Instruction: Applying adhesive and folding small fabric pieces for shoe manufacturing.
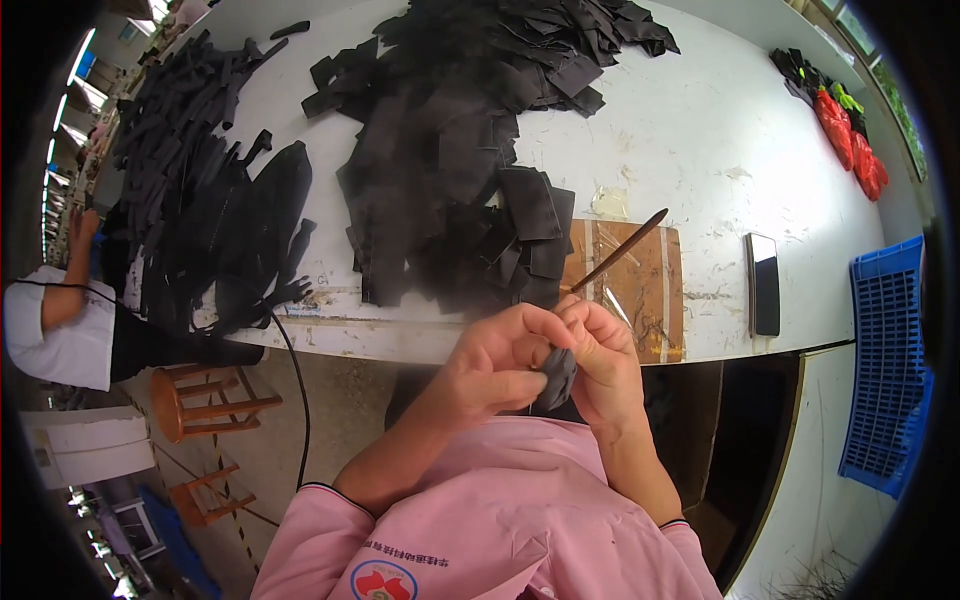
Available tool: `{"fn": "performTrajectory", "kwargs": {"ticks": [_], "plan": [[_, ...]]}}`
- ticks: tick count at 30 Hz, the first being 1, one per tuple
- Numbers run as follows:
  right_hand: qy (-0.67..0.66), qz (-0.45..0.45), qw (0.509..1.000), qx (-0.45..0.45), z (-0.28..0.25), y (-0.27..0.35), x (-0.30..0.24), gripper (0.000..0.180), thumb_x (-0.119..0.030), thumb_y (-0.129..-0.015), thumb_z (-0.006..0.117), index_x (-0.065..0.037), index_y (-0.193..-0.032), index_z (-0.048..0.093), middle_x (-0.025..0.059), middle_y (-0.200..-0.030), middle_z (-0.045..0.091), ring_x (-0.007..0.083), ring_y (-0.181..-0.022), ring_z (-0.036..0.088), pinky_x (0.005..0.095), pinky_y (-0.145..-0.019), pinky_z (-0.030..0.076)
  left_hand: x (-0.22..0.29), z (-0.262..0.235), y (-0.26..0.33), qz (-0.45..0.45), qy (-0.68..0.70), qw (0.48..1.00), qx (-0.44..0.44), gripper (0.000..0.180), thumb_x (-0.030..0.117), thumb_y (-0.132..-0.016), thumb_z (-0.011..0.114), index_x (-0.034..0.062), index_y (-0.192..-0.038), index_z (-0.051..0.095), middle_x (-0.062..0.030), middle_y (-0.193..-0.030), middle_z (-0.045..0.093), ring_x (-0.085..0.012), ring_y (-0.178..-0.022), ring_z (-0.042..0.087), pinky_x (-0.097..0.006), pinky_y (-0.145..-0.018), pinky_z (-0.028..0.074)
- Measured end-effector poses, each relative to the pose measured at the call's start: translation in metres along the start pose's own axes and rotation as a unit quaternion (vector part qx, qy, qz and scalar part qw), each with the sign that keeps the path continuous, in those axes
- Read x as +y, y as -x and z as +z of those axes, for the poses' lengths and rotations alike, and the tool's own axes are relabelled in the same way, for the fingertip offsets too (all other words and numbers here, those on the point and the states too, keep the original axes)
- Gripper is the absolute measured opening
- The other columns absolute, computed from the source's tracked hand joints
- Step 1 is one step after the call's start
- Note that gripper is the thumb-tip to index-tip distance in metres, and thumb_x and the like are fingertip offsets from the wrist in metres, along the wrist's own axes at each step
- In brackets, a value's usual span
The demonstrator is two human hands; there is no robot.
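In front of my chest, both hands meet at the table's near edge. My left hand (492, 368) has its fingers curled and pinches the side of a small dark grey fabric piece (557, 382). Closed on the same piece from the other side is my right hand (606, 368), thumb pressed against it. A thin dark brown stick (625, 247) slants up and to the right out of my right hand's fingertips. Its lower end is hidden by the fingers. Below the stick lies a scuffed brown board (655, 290) on the tabletop.
Flat black fabric pieces (430, 190) are heaped across the white table (680, 130). Narrow black strips (185, 120) lie at left. A phone (763, 285), red bags (835, 130) and a blue crate (885, 370) are at right. Wooden stools (205, 400) and another person (65, 325) are at left.
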State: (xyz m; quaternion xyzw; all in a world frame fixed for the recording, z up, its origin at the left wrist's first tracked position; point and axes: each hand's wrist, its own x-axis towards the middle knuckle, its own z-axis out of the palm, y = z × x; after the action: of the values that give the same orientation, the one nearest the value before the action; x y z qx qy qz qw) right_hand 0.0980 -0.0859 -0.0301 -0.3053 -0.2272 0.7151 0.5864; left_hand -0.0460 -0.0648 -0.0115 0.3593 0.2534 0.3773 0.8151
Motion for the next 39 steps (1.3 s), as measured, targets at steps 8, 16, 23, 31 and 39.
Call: {"fn": "performTrajectory", "kwargs": {"ticks": [8,16,23,31,39], "plan": [[0.287,-0.254,0.923,0.010,0.001,-0.004,-0.011,0.011,-0.010,-0.083,0.056,-0.001,-0.078,0.052,0.0066,-0.085,0.051,0.0143,-0.083,0.053,0.0240,-0.069,0.042,-0.003,0.022,-0.010,0.170,-0.218,0.950,0.147,0.013,-0.002,-0.081,0.054,0.0000,-0.094,0.057,-0.0041,-0.084,0.056,-0.0071,-0.073,0.055,-0.019,-0.060,0.045],[0.397,-0.269,0.874,0.076,0.029,0.004,-0.063,0.013,-0.011,-0.084,0.055,-0.001,-0.076,0.050,0.0028,-0.073,0.047,0.0087,-0.062,0.041,0.0209,-0.055,0.034,0.043,0.049,-0.028,0.029,0.161,0.987,0.006,0.014,-0.003,-0.082,0.051,0.0043,-0.092,0.045,-0.0059,-0.080,0.056,-0.0026,-0.050,0.043,-0.015,-0.040,0.028],[0.326,-0.129,0.936,0.038,0.043,-0.026,-0.116,0.026,-0.024,-0.086,0.053,-0.002,-0.072,0.053,-0.0047,-0.062,0.046,0.0033,-0.055,0.037,0.0178,-0.048,0.030,0.066,0.047,-0.070,-0.106,0.450,0.857,-0.227,0.023,0.011,-0.091,0.037,0.0053,-0.110,0.049,-0.0045,-0.071,0.056,-0.0020,-0.032,0.025,-0.017,-0.035,0.019],[0.201,-0.017,0.979,0.001,-0.010,-0.056,-0.085,0.025,-0.025,-0.085,0.055,-0.004,-0.073,0.055,-0.0022,-0.062,0.046,0.0050,-0.053,0.038,0.0178,-0.047,0.031,0.025,0.003,-0.091,-0.102,0.400,0.906,-0.098,0.022,0.008,-0.090,0.039,0.0033,-0.108,0.051,-0.0074,-0.080,0.060,-0.0011,-0.032,0.027,-0.017,-0.035,0.020],[0.236,-0.004,0.970,-0.063,-0.033,-0.058,-0.072,0.022,-0.022,-0.087,0.053,-0.004,-0.073,0.055,-0.0029,-0.062,0.047,0.0048,-0.055,0.040,0.0177,-0.050,0.032,0.016,0.021,-0.071,0.004,0.126,0.992,0.022,0.024,0.003,-0.084,0.051,0.0012,-0.107,0.046,-0.0106,-0.086,0.060,-0.0010,-0.034,0.028,-0.014,-0.032,0.022]]}}
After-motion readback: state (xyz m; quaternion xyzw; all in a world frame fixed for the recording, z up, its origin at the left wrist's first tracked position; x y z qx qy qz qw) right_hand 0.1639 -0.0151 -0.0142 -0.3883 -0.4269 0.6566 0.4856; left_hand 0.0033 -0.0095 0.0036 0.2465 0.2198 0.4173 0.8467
